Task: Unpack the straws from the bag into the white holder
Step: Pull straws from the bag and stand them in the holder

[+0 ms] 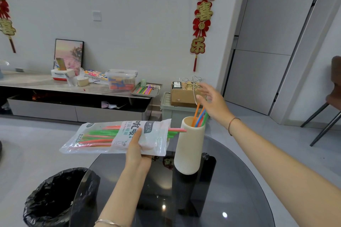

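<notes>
My left hand (137, 150) grips a clear plastic bag (103, 138) of green and pink straws, held level above the table's left edge. A few straw ends (178, 130) poke out of its open right end, close to the white ribbed holder (190, 151). The holder stands upright on the dark glass table (230, 190). Several orange, blue and green straws (200, 115) lean in it toward the right. My right hand (212, 103) hovers just above and right of those straws, fingers spread and empty.
A bin lined with a black bag (55, 197) stands at the table's left. Behind are a low cabinet (73, 86) with boxes and a metal tray of straws (146, 90), a green crate (175, 112) bearing a cardboard box, and a chair (330, 101) at far right.
</notes>
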Available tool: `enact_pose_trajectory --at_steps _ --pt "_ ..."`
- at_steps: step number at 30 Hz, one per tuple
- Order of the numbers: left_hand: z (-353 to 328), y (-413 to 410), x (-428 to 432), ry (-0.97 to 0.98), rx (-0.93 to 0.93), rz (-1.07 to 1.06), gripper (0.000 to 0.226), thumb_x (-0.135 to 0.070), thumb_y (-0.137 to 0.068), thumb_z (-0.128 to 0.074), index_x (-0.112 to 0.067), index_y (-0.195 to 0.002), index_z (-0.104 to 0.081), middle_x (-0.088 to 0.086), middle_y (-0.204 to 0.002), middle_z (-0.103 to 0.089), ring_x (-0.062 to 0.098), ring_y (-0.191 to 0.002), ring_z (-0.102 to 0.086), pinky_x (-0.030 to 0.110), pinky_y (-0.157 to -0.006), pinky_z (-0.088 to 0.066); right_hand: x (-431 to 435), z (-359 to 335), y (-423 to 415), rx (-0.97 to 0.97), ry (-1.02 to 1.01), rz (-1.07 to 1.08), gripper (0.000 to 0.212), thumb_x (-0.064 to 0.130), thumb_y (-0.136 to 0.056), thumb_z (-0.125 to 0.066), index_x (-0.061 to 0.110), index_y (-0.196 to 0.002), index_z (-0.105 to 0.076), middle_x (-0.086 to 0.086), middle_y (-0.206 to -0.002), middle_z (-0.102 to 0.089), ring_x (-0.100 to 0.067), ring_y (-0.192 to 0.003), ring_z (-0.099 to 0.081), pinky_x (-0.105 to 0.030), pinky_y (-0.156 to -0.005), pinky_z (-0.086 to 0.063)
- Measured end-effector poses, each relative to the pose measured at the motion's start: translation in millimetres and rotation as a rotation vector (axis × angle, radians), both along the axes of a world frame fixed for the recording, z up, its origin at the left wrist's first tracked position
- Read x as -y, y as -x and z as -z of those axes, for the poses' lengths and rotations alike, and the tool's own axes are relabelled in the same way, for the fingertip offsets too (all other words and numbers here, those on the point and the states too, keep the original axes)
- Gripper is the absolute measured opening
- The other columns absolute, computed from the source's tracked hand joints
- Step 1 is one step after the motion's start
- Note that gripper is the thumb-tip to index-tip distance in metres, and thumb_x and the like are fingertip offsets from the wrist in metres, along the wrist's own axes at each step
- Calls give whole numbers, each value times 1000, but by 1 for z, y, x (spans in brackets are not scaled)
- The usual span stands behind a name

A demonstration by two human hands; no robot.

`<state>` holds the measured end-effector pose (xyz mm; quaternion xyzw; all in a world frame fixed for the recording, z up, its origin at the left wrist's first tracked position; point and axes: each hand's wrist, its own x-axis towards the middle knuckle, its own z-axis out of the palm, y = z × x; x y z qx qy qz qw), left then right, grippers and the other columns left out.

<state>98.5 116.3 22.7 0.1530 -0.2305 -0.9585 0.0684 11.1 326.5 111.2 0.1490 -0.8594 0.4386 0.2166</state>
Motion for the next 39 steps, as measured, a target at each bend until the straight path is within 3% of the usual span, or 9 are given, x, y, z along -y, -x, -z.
enact_pose_trajectory --at_steps 6,11,14,17,20,27,30,35,39 --pt "0 -3 2 5 -6 -1 51 -12 -90 -60 -23 -136 -42 3 -101 -66 21 -88 -66 40 -60 -53 8 10 -18 48 -342 65 43 36 -100 -32 18 -136 -47 -2 -145 -46 -20 -136 -36 -38 -111 -32" --pt "-3 -6 4 35 -19 -8 46 -12 -90 -60 -21 -132 -44 3 -105 -67 22 -92 -66 41 -66 -53 36 22 -62 -172 279 0 29 28 -100 -37 25 -118 -59 19 -119 -59 12 -110 -48 -3 -91 -35" --pt "-6 -8 3 44 -18 -24 49 -13 -89 -62 -18 -135 -46 7 -122 -65 25 -106 -63 45 -83 -52 63 47 -84 -29 549 0 30 20 -101 -34 21 -114 -61 12 -116 -60 1 -111 -52 1 -86 -36" --pt "-10 -10 4 64 -14 -51 49 -14 -88 -64 -20 -134 -48 7 -124 -64 24 -105 -64 47 -90 -51 83 67 -93 68 566 38 31 27 -100 -34 13 -115 -58 5 -111 -58 -11 -108 -53 -10 -86 -43" --pt "-9 -13 1 101 -1 -90 37 -15 -86 -66 -20 -121 -53 4 -112 -68 18 -90 -67 37 -72 -55 93 79 -95 102 569 22 23 36 -98 -37 23 -95 -57 7 -91 -59 -11 -92 -59 -26 -78 -52" --pt "-6 -18 -18 158 73 -79 12 -16 -82 -70 -22 -85 -60 -4 -75 -73 11 -66 -70 30 -60 -54 91 92 -92 25 573 44 22 30 -94 -50 21 -74 -53 11 -65 -53 3 -59 -52 -12 -57 -41" --pt "-8 -18 -14 135 93 -86 17 -15 -83 -70 -20 -96 -60 0 -89 -70 15 -74 -67 33 -61 -54 82 89 -89 29 609 41 18 28 -93 -53 20 -77 -55 5 -73 -59 -1 -63 -54 -11 -58 -43" --pt "-15 -17 2 68 70 -102 46 -16 -86 -67 -17 -129 -51 7 -120 -66 25 -99 -66 48 -94 -51 62 75 -86 69 819 92 18 32 -90 -58 25 -73 -58 8 -67 -59 -2 -53 -50 -14 -49 -41" --pt "-13 -20 0 31 89 -73 42 -16 -85 -67 -18 -124 -51 5 -108 -69 22 -88 -68 46 -82 -55 68 74 -89 252 1045 9 14 41 -84 -62 29 -91 -61 6 -73 -54 -6 -61 -48 -17 -51 -41"
